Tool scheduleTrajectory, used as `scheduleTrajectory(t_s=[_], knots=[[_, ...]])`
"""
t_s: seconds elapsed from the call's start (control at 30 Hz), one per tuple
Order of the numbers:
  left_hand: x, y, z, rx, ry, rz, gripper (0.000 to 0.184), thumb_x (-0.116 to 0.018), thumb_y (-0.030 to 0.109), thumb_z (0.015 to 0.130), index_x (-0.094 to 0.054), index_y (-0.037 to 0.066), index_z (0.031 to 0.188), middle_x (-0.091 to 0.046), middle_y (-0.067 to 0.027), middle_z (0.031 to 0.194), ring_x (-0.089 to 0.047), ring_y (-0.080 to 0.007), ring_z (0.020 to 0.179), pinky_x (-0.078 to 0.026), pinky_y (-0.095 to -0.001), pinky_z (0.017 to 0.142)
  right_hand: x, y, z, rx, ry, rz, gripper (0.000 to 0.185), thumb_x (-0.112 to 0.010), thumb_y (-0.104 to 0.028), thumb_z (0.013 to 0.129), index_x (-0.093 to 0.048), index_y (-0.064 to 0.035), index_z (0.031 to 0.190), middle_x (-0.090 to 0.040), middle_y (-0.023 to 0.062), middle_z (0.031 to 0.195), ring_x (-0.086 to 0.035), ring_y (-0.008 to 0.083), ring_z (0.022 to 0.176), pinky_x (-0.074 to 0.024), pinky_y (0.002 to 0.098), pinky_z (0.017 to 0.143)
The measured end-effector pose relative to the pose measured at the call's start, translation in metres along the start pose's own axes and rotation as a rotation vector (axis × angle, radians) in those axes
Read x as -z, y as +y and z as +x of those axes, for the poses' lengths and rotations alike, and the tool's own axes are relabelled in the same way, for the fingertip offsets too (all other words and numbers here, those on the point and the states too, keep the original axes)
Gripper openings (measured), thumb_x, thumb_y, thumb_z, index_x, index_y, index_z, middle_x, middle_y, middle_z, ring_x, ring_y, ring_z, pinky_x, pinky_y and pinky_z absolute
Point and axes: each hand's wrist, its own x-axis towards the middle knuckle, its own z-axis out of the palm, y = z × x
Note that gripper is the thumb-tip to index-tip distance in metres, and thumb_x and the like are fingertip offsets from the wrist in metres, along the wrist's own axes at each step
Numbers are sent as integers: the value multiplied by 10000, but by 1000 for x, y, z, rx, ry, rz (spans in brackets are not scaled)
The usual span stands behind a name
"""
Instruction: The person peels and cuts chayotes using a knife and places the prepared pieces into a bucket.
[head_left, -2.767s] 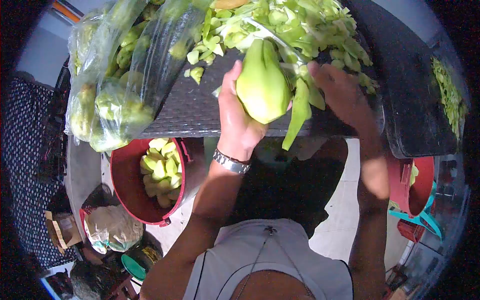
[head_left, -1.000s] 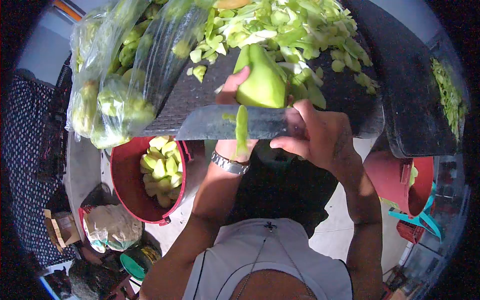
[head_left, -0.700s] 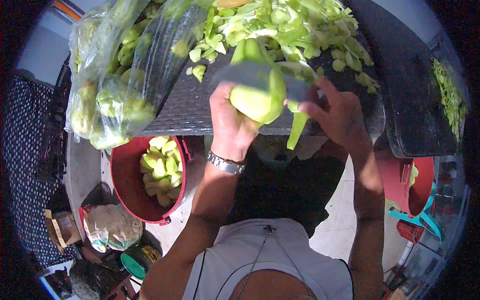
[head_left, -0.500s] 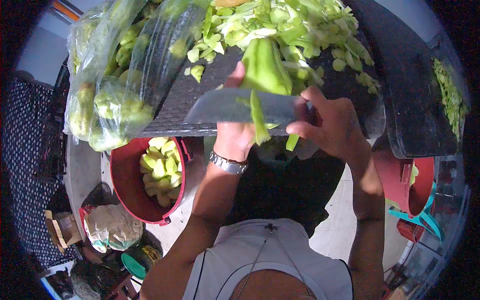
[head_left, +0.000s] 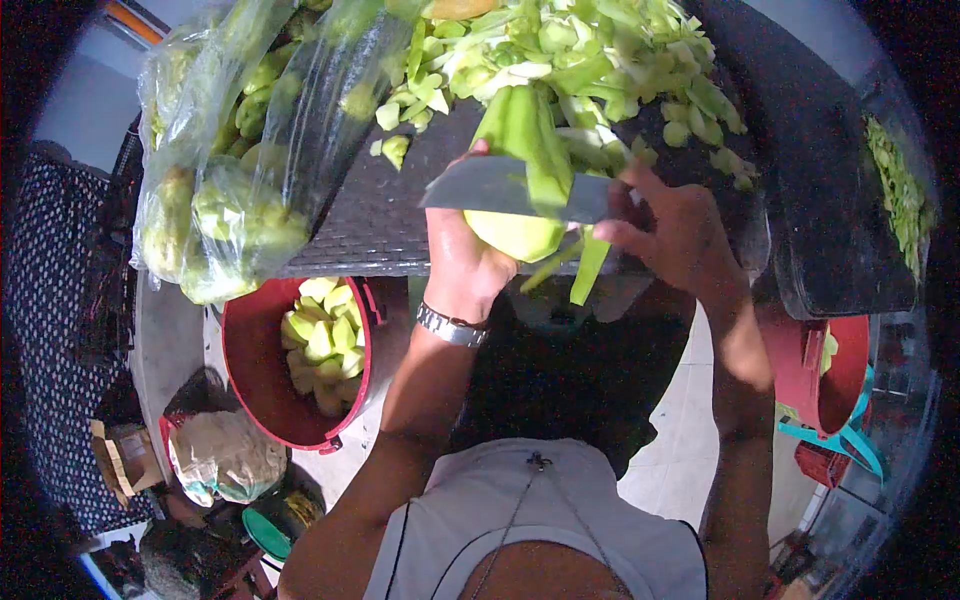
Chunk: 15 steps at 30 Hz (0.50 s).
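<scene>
A long, ridged, pale green fruit (head_left: 513, 125), its exact kind unclear, rests in my left hand (head_left: 460, 250), fingers wrapped round its left side and underside. Its lower end is peeled pale. My right hand (head_left: 675, 220) grips a knife by its dark handle, and the broad blade (head_left: 490, 187) lies crosswise over the fruit. A flap of skin rises over the blade's middle. One green peel strip (head_left: 590, 270) hangs below the right hand, and another blurred strip is beside it. Beyond the fruit lies a heap of peelings (head_left: 600, 60) on the dark woven tabletop (head_left: 370, 215).
Clear plastic bags (head_left: 230, 200) of green fruit sit at the table's left. Below, a red bucket (head_left: 235, 370) holds pale cut pieces. Another red bucket (head_left: 845, 370) stands at right, beneath a dark surface (head_left: 830, 220) with peelings. A filled bag (head_left: 225, 455) lies on the floor.
The knife has moved up and right, off the fruit's lower end, which now shows. A loose peel strip has dropped from the blade, and a new flap lifts over it.
</scene>
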Motion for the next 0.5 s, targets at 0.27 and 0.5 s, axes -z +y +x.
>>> scheduleTrajectory(t_s=[0.27,0.5], knots=[[-1,9,7,54,-163,156,639,-510,453,959,-468,1,1408,-587,-258,1318,-625,-471,1118,-526,-653,906,6,29,25,27,55,-84,475,-679,-516,898,-604,-75,1061,-663,134,720,-682,306,652,-512,408,622],[1,10,5,102,-282,73,575,-481,437,1008,-503,12,1395,-618,-209,1304,-634,-430,1129,-531,-611,925,2,87,48,-118,9,-132,385,-621,-343,960,-583,-85,1244,-648,190,949,-661,390,871,-522,455,748]])
